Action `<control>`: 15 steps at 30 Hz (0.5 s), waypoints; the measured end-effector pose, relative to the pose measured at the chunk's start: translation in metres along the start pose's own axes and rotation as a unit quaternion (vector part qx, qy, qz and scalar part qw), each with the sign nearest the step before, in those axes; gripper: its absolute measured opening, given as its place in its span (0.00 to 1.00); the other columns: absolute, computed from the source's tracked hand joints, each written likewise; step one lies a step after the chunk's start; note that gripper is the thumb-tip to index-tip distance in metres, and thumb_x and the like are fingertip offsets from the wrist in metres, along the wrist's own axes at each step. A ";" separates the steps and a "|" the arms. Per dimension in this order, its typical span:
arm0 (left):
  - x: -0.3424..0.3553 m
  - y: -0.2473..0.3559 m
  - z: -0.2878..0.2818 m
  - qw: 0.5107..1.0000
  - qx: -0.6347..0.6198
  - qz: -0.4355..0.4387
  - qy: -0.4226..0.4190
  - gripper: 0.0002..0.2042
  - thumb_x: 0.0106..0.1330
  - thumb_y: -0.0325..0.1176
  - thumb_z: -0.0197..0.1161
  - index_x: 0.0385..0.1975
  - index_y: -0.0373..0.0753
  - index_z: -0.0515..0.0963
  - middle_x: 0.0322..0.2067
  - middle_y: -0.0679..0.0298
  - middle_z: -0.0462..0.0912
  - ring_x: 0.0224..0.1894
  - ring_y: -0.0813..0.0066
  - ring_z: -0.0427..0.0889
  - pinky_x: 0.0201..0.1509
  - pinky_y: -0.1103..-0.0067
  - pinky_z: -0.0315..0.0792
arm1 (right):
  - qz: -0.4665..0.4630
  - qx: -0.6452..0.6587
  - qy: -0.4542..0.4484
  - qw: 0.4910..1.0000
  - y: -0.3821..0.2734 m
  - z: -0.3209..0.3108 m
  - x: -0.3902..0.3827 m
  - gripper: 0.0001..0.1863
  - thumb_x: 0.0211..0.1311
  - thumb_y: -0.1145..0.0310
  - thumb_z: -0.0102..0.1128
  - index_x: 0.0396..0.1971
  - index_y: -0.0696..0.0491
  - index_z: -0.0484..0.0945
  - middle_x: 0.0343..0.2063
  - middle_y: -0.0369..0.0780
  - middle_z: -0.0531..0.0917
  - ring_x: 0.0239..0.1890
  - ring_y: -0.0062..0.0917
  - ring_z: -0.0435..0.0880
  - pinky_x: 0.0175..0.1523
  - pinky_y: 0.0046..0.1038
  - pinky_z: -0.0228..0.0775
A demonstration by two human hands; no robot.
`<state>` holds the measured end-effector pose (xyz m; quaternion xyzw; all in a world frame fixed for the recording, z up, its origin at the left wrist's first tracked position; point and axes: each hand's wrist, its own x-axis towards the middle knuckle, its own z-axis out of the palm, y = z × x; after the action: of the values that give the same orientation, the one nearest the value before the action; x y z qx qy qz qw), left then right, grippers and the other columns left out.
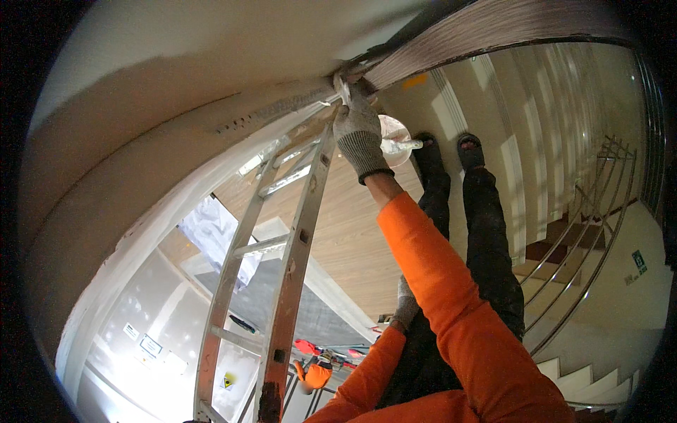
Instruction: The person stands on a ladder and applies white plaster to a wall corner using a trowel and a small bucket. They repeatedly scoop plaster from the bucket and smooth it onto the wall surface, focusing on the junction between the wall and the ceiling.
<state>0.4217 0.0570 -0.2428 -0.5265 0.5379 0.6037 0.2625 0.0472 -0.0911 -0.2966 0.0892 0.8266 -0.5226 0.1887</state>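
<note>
Your right hand (358, 127) was up at the corner where the pale wall (162, 84) met the wood-grain band (486, 35), its gloved fingers closed around a pale tool (344, 92). The likeliest trouble there was a slip: the tool looked narrow and the glove bulky, so a loose pinch or a hard push against the corner could have let it skid onto the band or drop. A drop would have put it near the bucket (395, 127) or your feet, and your open-toed sandals (470, 151) offered little cover. The bucket stood just beside your left foot, a white handle (403, 145) lying across it and reaching toward the toes; whether it touched the sandal you could not tell from this view. A short shuffle could have caught that handle and tipped the bucket. The stair steps (486, 106) lay close by, so a step taken while looking up could have cost you your footing. The ladder (300, 243) rose to the left of your raised arm, where a wide swing of the elbow could have knocked it.

As for the grip, the tool stuck up from the thumb side of the right glove, its upper end at the corner; its lower part was hidden in the fist. Your left hand (406, 303) hung low by your leg, partly behind the right sleeve (423, 240); its fingers were hidden, so I cannot tell whether they were apart or held anything.
</note>
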 end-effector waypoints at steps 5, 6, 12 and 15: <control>0.008 -0.008 0.007 0.999 -0.035 0.014 0.012 0.18 0.73 0.33 0.55 0.59 0.32 0.75 0.54 0.59 0.81 0.58 0.65 0.77 0.64 0.72 0.68 | -0.038 -0.108 0.010 0.993 -0.003 0.011 0.001 0.22 0.65 0.68 0.54 0.59 0.56 0.71 0.47 0.54 0.80 0.52 0.46 0.80 0.56 0.42 0.73; 0.009 -0.008 0.006 0.999 -0.040 0.011 0.012 0.18 0.73 0.32 0.55 0.59 0.32 0.74 0.55 0.59 0.81 0.58 0.65 0.77 0.65 0.72 0.68 | -0.051 -0.100 0.007 0.994 -0.003 0.009 -0.002 0.22 0.64 0.69 0.55 0.59 0.55 0.72 0.46 0.54 0.80 0.51 0.47 0.80 0.55 0.43 0.73; 0.002 0.001 -0.015 0.998 -0.010 -0.053 -0.036 0.18 0.73 0.30 0.54 0.61 0.32 0.73 0.56 0.57 0.80 0.60 0.63 0.77 0.69 0.71 0.66 | -0.156 0.011 -0.016 0.988 0.012 -0.027 -0.019 0.22 0.60 0.73 0.57 0.56 0.52 0.74 0.37 0.53 0.82 0.41 0.49 0.82 0.46 0.47 0.75; 0.000 0.006 -0.007 0.999 -0.034 -0.033 0.005 0.16 0.71 0.30 0.58 0.56 0.33 0.77 0.51 0.60 0.82 0.56 0.68 0.78 0.64 0.74 0.69 | -0.045 -0.051 -0.082 0.994 0.005 -0.054 -0.016 0.20 0.67 0.63 0.54 0.56 0.55 0.74 0.46 0.56 0.81 0.49 0.51 0.81 0.53 0.44 0.74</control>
<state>0.4187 0.0489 -0.2397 -0.5559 0.5009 0.6096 0.2617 0.0512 -0.0393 -0.2737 -0.0010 0.8372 -0.4934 0.2359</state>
